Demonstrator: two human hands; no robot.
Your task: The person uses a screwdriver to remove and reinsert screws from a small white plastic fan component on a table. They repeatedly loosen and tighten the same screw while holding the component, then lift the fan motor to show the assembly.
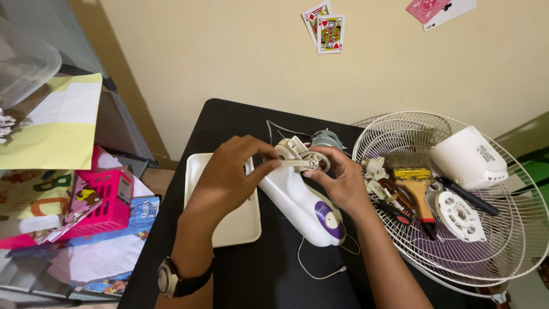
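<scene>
A white fan body with a purple knob (303, 203) lies on the black table (240, 114). At its far end sits the grey motor (326, 139) with a white link arm (298, 162). My left hand (231, 174), a watch on its wrist, pinches the link arm from the left. My right hand (341, 174) holds the motor end of the fan body from the right, fingers curled at the link arm's joint. A thin white cord (311, 273) trails from the body toward me.
A white tray (240, 226) lies under my left hand. To the right a white wire fan guard (503, 252) holds a paintbrush, screwdrivers, a white motor cover (469, 157) and a round white part. A pink basket and papers sit at left. Playing cards are stuck on the wall.
</scene>
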